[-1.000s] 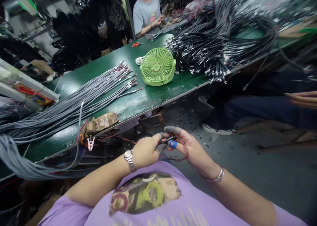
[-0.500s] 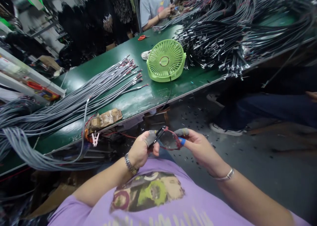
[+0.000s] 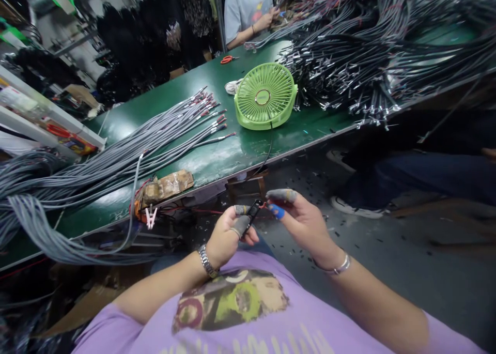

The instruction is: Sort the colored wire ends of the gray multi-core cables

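My left hand (image 3: 236,227), with grey finger covers on the thumb and a finger, is closed around a slim black part (image 3: 254,213) that slants up to the right. Its exact kind does not show. A short bit of red wire (image 3: 264,204) is at the upper end of that part. My right hand (image 3: 296,217) pinches the wire between a grey-covered finger and a thumb wrapped in blue. Both hands are close together in front of my body, below the table's edge. The rest of the wire is hidden or too thin to follow.
A green table (image 3: 217,155) bears grey cables (image 3: 155,134), a green fan (image 3: 265,96), orange-handled scissors (image 3: 228,59) and a heap of dark cables (image 3: 349,75). A taped brown block (image 3: 170,184) and a pink clip (image 3: 151,217) are at the near edge. A co-worker (image 3: 248,10) works across the table.
My right hand has moved left and slightly up, closer to the black part's tip. The wide loop of red wire between my hands no longer shows. The view has shifted slightly.
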Action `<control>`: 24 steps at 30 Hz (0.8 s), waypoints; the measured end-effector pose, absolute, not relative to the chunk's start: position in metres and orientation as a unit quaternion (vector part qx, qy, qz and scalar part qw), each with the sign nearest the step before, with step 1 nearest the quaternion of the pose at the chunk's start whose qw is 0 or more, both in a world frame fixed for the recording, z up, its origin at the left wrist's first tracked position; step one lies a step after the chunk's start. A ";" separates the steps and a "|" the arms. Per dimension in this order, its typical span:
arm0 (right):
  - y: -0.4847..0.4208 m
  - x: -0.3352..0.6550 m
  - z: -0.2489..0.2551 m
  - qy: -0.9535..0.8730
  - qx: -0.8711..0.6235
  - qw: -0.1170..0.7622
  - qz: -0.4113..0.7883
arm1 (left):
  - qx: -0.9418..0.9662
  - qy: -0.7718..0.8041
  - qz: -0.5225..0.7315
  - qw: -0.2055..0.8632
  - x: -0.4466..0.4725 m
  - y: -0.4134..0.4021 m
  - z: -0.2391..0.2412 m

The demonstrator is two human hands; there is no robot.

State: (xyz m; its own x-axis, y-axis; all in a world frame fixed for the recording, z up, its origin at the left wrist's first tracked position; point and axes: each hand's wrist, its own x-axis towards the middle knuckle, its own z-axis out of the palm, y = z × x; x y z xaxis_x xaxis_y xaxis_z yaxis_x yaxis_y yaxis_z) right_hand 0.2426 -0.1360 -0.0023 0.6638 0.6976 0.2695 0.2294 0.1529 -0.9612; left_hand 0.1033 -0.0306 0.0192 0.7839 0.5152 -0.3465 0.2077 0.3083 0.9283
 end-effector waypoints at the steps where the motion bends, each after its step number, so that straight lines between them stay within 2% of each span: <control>1: -0.134 0.242 -0.005 -0.366 -0.616 0.669 0.198 | 0.580 0.311 0.102 0.746 0.103 -0.031 0.019; 3: -0.131 0.239 -0.010 -0.370 -0.615 0.670 0.190 | 0.576 0.313 0.102 0.748 0.104 -0.032 0.018; 9: -0.142 0.217 -0.021 -0.489 -0.632 0.599 0.054 | 0.534 0.348 0.090 0.765 0.106 -0.036 0.011; 12: -0.151 0.214 -0.027 -0.475 -0.640 0.597 0.092 | 0.530 0.350 0.078 0.769 0.107 -0.038 0.011; 17: -0.157 0.222 -0.029 -0.334 -0.633 0.671 0.194 | 0.544 0.334 0.102 0.763 0.108 -0.037 0.016; 20: -0.156 0.226 -0.025 -0.326 -0.653 0.665 0.161 | 0.541 0.340 0.108 0.762 0.108 -0.036 0.016; 24: -0.150 0.229 -0.015 -0.418 -0.670 0.608 0.083 | 0.541 0.346 0.104 0.760 0.107 -0.037 0.015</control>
